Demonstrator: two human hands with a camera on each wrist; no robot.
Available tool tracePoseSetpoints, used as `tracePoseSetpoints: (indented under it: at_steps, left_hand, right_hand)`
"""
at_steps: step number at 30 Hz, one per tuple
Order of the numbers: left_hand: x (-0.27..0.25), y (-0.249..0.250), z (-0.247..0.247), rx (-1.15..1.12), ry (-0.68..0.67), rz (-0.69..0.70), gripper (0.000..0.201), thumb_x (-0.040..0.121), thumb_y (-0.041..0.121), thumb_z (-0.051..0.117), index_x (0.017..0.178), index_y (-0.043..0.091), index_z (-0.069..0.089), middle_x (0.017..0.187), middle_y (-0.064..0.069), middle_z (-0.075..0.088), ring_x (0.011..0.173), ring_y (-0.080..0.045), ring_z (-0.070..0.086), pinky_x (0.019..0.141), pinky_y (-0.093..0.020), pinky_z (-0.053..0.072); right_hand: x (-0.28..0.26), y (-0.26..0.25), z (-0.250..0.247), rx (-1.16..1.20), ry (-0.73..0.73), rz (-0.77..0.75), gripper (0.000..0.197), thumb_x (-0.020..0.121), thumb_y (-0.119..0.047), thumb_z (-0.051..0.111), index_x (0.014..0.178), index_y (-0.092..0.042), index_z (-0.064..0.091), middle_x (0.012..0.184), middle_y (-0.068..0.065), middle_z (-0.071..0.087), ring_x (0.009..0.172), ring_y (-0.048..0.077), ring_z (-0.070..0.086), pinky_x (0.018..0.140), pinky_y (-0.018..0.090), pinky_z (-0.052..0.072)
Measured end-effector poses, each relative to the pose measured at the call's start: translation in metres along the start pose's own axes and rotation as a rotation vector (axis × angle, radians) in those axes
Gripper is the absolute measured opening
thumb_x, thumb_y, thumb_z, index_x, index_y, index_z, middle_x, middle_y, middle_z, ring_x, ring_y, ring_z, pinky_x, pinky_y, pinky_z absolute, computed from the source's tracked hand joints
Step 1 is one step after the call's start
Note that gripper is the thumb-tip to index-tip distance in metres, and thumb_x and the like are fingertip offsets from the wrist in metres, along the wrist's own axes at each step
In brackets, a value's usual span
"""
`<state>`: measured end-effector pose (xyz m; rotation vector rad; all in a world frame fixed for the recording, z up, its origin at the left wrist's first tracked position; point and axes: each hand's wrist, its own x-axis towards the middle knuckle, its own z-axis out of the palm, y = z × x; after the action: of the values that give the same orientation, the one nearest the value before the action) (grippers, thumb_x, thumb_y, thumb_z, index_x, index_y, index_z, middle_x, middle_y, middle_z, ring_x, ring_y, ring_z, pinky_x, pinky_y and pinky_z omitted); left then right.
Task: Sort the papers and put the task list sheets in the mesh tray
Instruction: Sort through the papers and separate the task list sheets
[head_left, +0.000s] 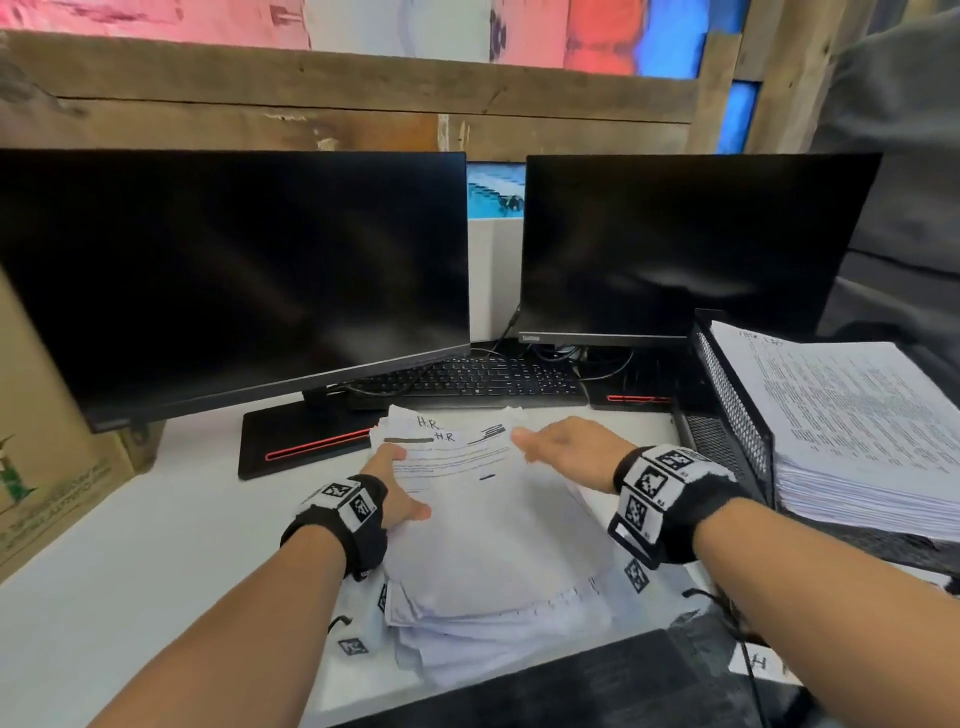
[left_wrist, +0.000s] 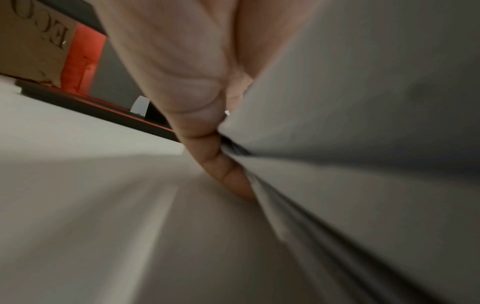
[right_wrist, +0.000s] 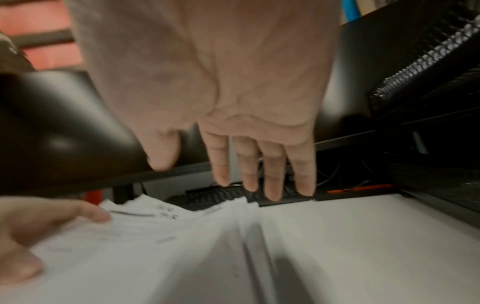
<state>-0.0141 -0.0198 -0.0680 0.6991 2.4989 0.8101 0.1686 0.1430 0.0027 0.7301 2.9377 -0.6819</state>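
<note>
2 stacks: a loose pile of papers (head_left: 493, 530) is lying near the front edge of the desk (head_left: 156, 545), between the 2 forearms; a thicker stack of printed sheets (head_left: 852, 431) is sitting in the mesh tray (head_left: 737, 410) at the right edge.
Pile axis: its long side is running from the front edge toward the keyboard (head_left: 467, 382), leaning slightly left; the sheets are fanning unevenly, and the top ends showing handwritten "H.R" are pointing at the monitors.
Tray stack: it is rising above the tray's rim, its long axis running front to back, with a handwritten heading at the far end, too small to read.
Left hand (head_left: 397, 491): it is gripping the pile's left edge, thumb lying on top of the upper sheets; the left wrist view is showing fingers (left_wrist: 223, 174) tucking in between the sheets along that edge.
Right hand (head_left: 561, 447): it is hovering palm down over the pile's far right corner, fingers (right_wrist: 271, 174) straight and slightly spread, holding nothing.
Behind: 2 dark monitors, a left monitor (head_left: 234, 280) and a right monitor (head_left: 685, 244), are standing along the back edge, the keyboard lying under them.
Left edge: a cardboard box (head_left: 47, 457) is standing there.
</note>
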Motion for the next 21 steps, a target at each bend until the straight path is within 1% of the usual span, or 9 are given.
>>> tracePoseSetpoints:
  at_steps: [2, 4, 7, 10, 12, 14, 17, 18, 21]
  left_hand:
    - [-0.002, -0.001, -0.004, -0.030, 0.012, 0.012, 0.091, 0.071, 0.016, 0.081, 0.143, 0.020, 0.024, 0.133, -0.007, 0.047, 0.105, -0.022, 0.049, 0.090, -0.031, 0.043]
    - [-0.001, -0.003, -0.006, -0.072, 0.022, 0.017, 0.098, 0.070, 0.012, 0.081, 0.145, 0.018, 0.018, 0.131, -0.007, 0.049, 0.110, -0.022, 0.049, 0.095, -0.032, 0.043]
    - [0.001, -0.006, -0.011, -0.158, 0.072, 0.045, 0.103, 0.066, 0.013, 0.084, 0.144, 0.013, 0.016, 0.116, -0.002, 0.054, 0.103, -0.019, 0.053, 0.092, -0.032, 0.046]
    - [0.005, -0.006, -0.017, -0.292, 0.088, 0.013, 0.102, 0.070, 0.016, 0.082, 0.145, 0.009, 0.013, 0.130, -0.006, 0.052, 0.110, -0.020, 0.051, 0.095, -0.029, 0.041]
    - [0.008, -0.004, -0.019, -0.324, 0.049, -0.018, 0.105, 0.066, 0.026, 0.086, 0.145, 0.010, 0.019, 0.138, -0.006, 0.044, 0.123, -0.026, 0.048, 0.106, -0.034, 0.037]
    - [0.009, -0.001, -0.022, -0.491, -0.035, -0.066, 0.106, 0.049, 0.035, 0.094, 0.137, 0.007, 0.041, 0.131, -0.008, 0.056, 0.115, -0.031, 0.058, 0.101, -0.046, 0.044]
    - [0.004, 0.014, -0.025, -0.676, -0.211, -0.089, 0.044, 0.074, 0.009, 0.079, 0.115, 0.002, 0.065, 0.112, -0.016, 0.069, 0.101, -0.033, 0.066, 0.088, -0.049, 0.052]
    - [0.004, 0.017, -0.025, -0.623, -0.239, -0.070, 0.035, 0.078, 0.003, 0.074, 0.112, 0.006, 0.067, 0.110, -0.014, 0.070, 0.101, -0.032, 0.067, 0.086, -0.049, 0.053]
    - [0.004, 0.022, -0.023, -0.362, -0.270, -0.008, 0.037, 0.077, 0.002, 0.073, 0.110, 0.017, 0.068, 0.111, -0.006, 0.070, 0.103, -0.029, 0.066, 0.089, -0.049, 0.053]
  right_hand:
    - [0.016, 0.015, 0.007, -0.146, 0.034, 0.127, 0.059, 0.093, -0.058, 0.042, 0.121, -0.009, 0.058, 0.126, 0.007, 0.058, 0.115, 0.025, 0.054, 0.096, 0.034, 0.042]
    - [0.027, 0.028, 0.020, -0.208, -0.046, 0.232, 0.061, 0.091, -0.054, 0.051, 0.131, -0.008, 0.048, 0.132, 0.007, 0.054, 0.119, 0.026, 0.052, 0.095, 0.032, 0.042]
    - [0.036, 0.033, 0.035, -0.201, -0.106, 0.262, 0.065, 0.082, -0.056, 0.061, 0.126, -0.010, 0.049, 0.126, 0.006, 0.057, 0.114, 0.024, 0.055, 0.089, 0.029, 0.045]
    - [0.043, 0.031, 0.037, -0.190, -0.105, 0.239, 0.060, 0.079, -0.052, 0.066, 0.120, -0.011, 0.051, 0.119, 0.005, 0.058, 0.108, 0.023, 0.057, 0.085, 0.027, 0.046]
    - [0.048, 0.031, 0.037, -0.217, -0.118, 0.226, 0.058, 0.078, -0.051, 0.068, 0.117, -0.012, 0.050, 0.116, 0.004, 0.058, 0.106, 0.022, 0.057, 0.083, 0.028, 0.046]
    - [0.051, 0.032, 0.035, -0.248, -0.123, 0.212, 0.055, 0.076, -0.050, 0.070, 0.110, -0.013, 0.048, 0.110, 0.003, 0.056, 0.100, 0.021, 0.056, 0.080, 0.027, 0.046]
    - [0.054, 0.035, 0.033, -0.281, -0.124, 0.197, 0.053, 0.072, -0.050, 0.073, 0.099, -0.015, 0.043, 0.097, -0.001, 0.052, 0.089, 0.019, 0.054, 0.074, 0.026, 0.046]
    - [0.055, 0.036, 0.032, -0.291, -0.123, 0.192, 0.053, 0.071, -0.050, 0.074, 0.097, -0.016, 0.043, 0.094, -0.002, 0.051, 0.088, 0.018, 0.054, 0.074, 0.026, 0.046]
    - [0.057, 0.037, 0.030, -0.293, -0.137, 0.195, 0.053, 0.069, -0.050, 0.074, 0.096, -0.016, 0.043, 0.090, -0.003, 0.049, 0.088, 0.018, 0.055, 0.073, 0.026, 0.047]
